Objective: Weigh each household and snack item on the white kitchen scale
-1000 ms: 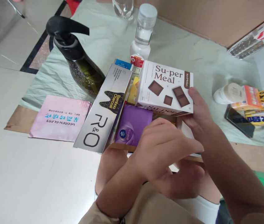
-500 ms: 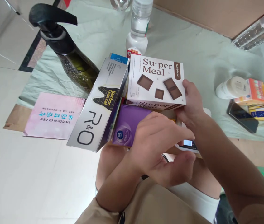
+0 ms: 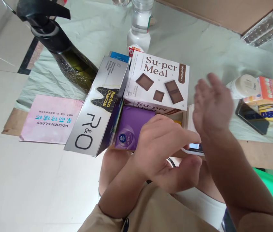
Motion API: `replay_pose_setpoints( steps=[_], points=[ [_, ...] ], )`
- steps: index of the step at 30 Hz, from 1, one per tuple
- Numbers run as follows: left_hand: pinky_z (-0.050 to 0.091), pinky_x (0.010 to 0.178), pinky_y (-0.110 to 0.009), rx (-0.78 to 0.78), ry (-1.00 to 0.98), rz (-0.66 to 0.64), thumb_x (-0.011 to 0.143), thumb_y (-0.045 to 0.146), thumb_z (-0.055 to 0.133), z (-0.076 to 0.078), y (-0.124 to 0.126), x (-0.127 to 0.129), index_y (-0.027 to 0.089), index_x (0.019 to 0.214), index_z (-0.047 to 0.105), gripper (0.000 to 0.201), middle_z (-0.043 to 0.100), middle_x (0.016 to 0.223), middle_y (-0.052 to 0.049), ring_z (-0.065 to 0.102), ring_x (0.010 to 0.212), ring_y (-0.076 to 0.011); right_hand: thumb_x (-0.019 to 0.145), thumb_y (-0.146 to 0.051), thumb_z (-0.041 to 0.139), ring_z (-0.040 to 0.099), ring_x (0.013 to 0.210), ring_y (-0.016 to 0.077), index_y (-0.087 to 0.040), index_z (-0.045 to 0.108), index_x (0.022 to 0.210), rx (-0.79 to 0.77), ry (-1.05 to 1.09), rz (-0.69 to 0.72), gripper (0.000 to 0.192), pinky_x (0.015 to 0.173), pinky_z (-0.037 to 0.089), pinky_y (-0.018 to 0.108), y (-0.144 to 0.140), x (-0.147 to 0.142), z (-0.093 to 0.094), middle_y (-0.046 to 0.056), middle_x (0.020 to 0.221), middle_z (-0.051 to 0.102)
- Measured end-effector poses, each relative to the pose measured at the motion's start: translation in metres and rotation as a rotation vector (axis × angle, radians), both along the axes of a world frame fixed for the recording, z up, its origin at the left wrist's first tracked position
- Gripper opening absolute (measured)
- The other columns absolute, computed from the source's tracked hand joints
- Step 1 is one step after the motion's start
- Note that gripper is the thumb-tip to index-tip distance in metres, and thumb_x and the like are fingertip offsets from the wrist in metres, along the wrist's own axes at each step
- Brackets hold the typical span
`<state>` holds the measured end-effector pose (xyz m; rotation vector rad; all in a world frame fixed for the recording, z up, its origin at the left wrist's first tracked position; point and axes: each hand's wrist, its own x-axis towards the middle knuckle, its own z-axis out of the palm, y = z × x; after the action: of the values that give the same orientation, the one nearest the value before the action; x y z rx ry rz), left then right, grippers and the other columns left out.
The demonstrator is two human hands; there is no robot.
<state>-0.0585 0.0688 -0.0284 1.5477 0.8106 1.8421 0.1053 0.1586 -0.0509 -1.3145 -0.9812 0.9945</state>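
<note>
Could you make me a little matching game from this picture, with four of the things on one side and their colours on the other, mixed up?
Things:
1. Su-per Meal box
2. R&O box
3. tissue pack
4. spray bottle

Colours:
A. purple
B. dark green with a black trigger top
C. white with brown squares
D. silver with black letters

Pairs: 1-C, 2-D, 3-A, 4-B
</note>
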Motion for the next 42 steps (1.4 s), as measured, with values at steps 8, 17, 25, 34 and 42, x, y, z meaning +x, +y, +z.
replay_pose_setpoints(
  steps=[8, 17, 25, 34, 42],
  points=[
    [0.044, 0.062, -0.035, -0.054, 0.11, -0.114, 0.102, 0.047, 0.061, 0.0, 0.0, 0.009, 0.021, 0.089, 0.067, 0.03, 0.064, 0.064, 0.001, 0.059, 0.059, -0.0138, 0.083, -0.048, 0.051, 0.057, 0.153, 0.02, -0.037, 0.065, 0.098, 0.131, -0.098, -0.512, 0.023, 0.144, 0.022, 0.056, -0.059, 0.092, -0.008, -0.003, 0.142, 0.069],
    [0.044, 0.061, -0.037, -0.004, 0.286, -0.285, 0.102, 0.045, 0.056, -0.012, 0.008, 0.059, 0.022, 0.093, 0.067, 0.027, 0.066, 0.068, 0.0, 0.061, 0.06, -0.0152, 0.084, -0.026, 0.046, 0.062, 0.12, 0.0188, -0.028, 0.04, 0.097, 0.218, -0.373, -0.595, 0.014, 0.13, 0.043, 0.053, 0.007, 0.18, -0.026, 0.005, 0.114, 0.055],
    [0.04, 0.056, -0.035, 0.031, 0.401, -0.338, 0.105, 0.046, 0.054, -0.019, 0.015, 0.082, 0.02, 0.09, 0.064, 0.032, 0.065, 0.064, 0.001, 0.058, 0.055, -0.0137, 0.08, -0.007, 0.072, 0.041, 0.141, 0.0218, -0.017, 0.041, 0.131, -0.185, -0.879, -0.383, 0.061, 0.132, 0.03, 0.037, 0.071, 0.223, -0.005, 0.013, 0.152, 0.044],
    [0.04, 0.054, -0.037, -0.059, 0.36, -0.323, 0.101, 0.048, 0.058, -0.038, 0.021, 0.074, 0.023, 0.089, 0.066, 0.029, 0.063, 0.058, 0.0, 0.057, 0.051, -0.0153, 0.081, -0.026, 0.074, 0.049, 0.137, 0.0261, -0.022, 0.048, 0.115, -0.166, -0.926, -0.323, 0.044, 0.124, 0.034, 0.04, 0.08, 0.236, -0.017, 0.013, 0.142, 0.054],
    [0.046, 0.06, -0.034, -0.049, 0.382, -0.367, 0.102, 0.042, 0.057, -0.035, 0.019, 0.072, 0.021, 0.094, 0.065, 0.024, 0.068, 0.066, 0.0, 0.061, 0.058, -0.0138, 0.073, -0.026, 0.084, 0.051, 0.134, 0.0253, -0.027, 0.052, 0.115, -0.036, -0.853, -0.113, 0.054, 0.132, 0.034, 0.048, 0.061, 0.184, -0.021, 0.009, 0.134, 0.056]
  ],
)
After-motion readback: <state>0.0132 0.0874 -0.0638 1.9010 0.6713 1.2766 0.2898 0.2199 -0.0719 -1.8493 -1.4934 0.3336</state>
